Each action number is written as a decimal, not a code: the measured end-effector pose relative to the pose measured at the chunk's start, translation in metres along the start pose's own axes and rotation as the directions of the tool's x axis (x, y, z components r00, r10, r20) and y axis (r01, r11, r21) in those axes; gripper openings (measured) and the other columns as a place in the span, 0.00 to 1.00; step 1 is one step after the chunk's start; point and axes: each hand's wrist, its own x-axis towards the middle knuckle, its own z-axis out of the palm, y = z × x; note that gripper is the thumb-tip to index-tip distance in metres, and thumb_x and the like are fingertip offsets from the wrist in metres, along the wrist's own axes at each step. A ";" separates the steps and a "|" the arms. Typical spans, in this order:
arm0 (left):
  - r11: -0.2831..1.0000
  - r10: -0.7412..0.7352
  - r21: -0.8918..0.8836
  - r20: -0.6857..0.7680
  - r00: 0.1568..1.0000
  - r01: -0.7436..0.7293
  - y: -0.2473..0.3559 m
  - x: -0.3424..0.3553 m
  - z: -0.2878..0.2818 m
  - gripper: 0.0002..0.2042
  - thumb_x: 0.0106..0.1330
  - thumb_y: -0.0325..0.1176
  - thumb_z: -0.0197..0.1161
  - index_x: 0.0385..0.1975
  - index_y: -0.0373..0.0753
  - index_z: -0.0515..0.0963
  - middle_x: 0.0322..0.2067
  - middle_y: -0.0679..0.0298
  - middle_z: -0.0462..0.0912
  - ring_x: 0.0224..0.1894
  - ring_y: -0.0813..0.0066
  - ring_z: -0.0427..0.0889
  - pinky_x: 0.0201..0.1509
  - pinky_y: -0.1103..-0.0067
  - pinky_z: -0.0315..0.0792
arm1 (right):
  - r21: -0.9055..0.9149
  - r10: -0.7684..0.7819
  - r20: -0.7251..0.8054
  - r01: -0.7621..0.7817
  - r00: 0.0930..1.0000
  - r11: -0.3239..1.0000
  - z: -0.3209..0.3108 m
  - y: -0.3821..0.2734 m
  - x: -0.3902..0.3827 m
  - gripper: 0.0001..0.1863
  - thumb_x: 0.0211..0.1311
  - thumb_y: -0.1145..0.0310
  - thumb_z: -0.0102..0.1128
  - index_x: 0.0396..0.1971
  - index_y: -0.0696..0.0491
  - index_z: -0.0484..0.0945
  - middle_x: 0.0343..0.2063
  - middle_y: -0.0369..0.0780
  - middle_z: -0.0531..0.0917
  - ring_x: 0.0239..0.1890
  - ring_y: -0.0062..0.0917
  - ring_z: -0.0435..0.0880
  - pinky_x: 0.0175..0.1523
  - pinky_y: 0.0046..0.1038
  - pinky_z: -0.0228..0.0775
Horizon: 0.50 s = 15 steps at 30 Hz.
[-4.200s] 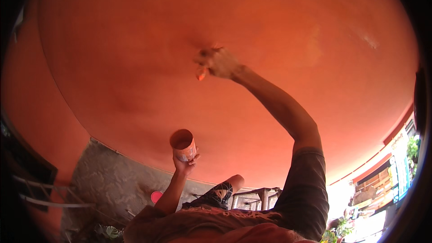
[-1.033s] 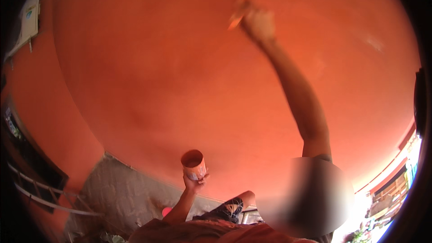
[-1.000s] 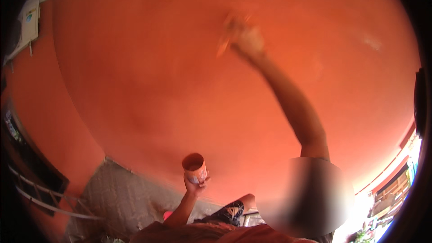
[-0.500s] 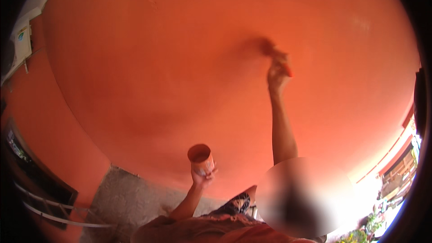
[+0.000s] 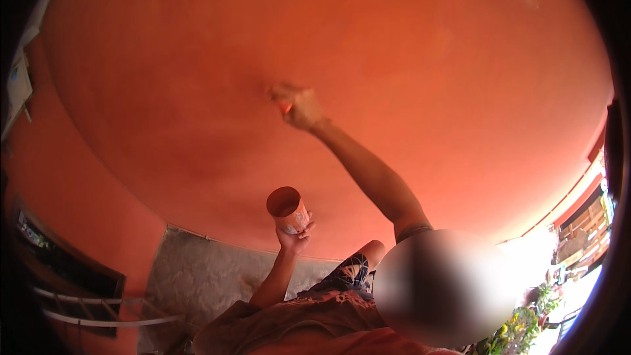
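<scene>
- Since half a second ago, the right hand has swung left and down across the orange wall, and the arm now slants up from lower right.
- Its fingers are closed on a brush, blurred, with the tip against the wall.
- Left hand grips a cup from below, fingers wrapped round its base.
- Cup stands upright, open mouth up, well below the brush.
- Grey floor lies beneath.

Paint-stained cup, upright, open-topped
</scene>
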 end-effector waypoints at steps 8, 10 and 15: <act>0.996 0.083 0.023 -0.094 0.992 -0.082 -0.004 -0.007 0.006 0.26 0.66 0.49 0.57 0.57 0.37 0.73 0.42 0.51 0.74 0.31 0.62 0.70 0.22 0.84 0.73 | -0.320 -0.153 -0.751 -0.152 0.642 0.935 -0.178 0.047 0.068 0.09 0.62 0.77 0.58 0.39 0.51 0.85 0.34 0.40 0.87 0.29 0.33 0.87 0.29 0.32 0.78; 0.996 0.086 0.020 -0.089 0.992 -0.085 -0.004 -0.007 0.005 0.26 0.66 0.50 0.57 0.57 0.37 0.74 0.44 0.49 0.76 0.32 0.61 0.71 0.22 0.84 0.73 | -0.392 -0.270 -0.805 -0.132 0.528 0.910 -0.194 0.040 0.077 0.09 0.63 0.79 0.60 0.40 0.53 0.85 0.35 0.40 0.87 0.29 0.30 0.85 0.31 0.28 0.78; 0.998 0.053 -0.014 -0.078 0.996 -0.054 -0.005 0.000 -0.003 0.26 0.66 0.51 0.57 0.58 0.38 0.74 0.46 0.47 0.77 0.33 0.60 0.72 0.22 0.83 0.74 | -0.607 -0.318 -0.130 0.178 0.939 0.775 -0.086 0.065 -0.018 0.23 0.46 0.76 0.65 0.47 0.45 0.83 0.50 0.40 0.83 0.44 0.32 0.87 0.39 0.33 0.82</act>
